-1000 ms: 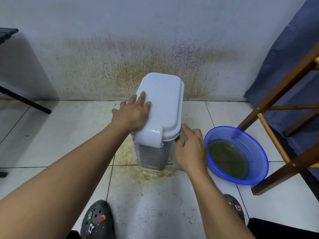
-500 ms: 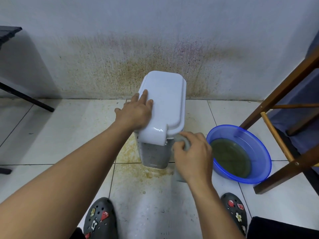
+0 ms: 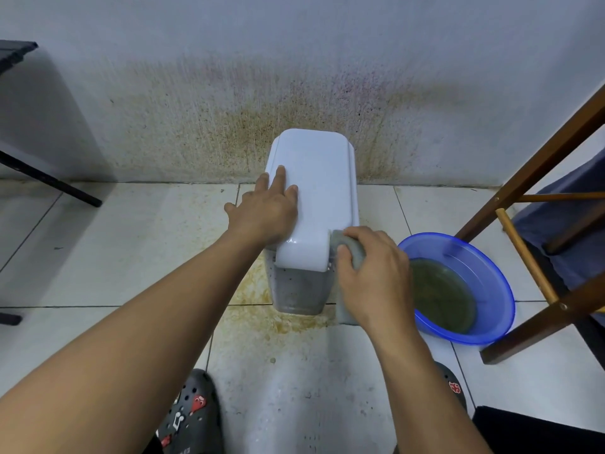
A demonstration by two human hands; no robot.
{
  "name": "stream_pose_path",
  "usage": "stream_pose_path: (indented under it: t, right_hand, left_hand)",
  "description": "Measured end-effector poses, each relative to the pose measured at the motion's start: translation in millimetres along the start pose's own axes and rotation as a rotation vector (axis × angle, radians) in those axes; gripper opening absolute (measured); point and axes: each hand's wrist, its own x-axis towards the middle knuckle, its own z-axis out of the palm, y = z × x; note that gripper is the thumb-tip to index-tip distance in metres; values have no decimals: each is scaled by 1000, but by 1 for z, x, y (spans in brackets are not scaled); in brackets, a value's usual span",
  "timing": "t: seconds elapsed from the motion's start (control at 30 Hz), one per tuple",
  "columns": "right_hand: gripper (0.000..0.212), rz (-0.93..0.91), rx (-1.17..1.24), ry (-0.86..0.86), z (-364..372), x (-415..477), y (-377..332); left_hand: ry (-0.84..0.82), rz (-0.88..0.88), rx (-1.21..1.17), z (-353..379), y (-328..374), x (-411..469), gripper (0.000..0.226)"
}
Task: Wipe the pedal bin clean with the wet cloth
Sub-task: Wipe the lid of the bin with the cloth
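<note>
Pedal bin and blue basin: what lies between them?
In the head view, the right hand fills that gap beside the pedal bin, clutching the grey cloth against its lid corner; blue basin just beyond.

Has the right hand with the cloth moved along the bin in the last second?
Yes. The right hand moved the cloth forward from the bin's side to the lid's near corner.
</note>
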Motion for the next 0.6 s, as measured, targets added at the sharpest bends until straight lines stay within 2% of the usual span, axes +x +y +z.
stream_pose_path:
  t: [0.1,0.27,0.43,0.6]
  right_hand:
    - [20,-26,-99,-40,7,2,1]
    - [23,82,-244,-35,-18,27,17]
    - [22,-106,-244,-189,-6,13,-1]
    - [22,-35,-245,-88,-4,16,10]
  left_hand:
    - [3,4,5,-1,0,-1,62]
    - [-3,11,34,-2,-1,-1,63]
    - [-4,8,23,-1,-1,0,63]
    - [-10,3,29,-2,1,-1,63]
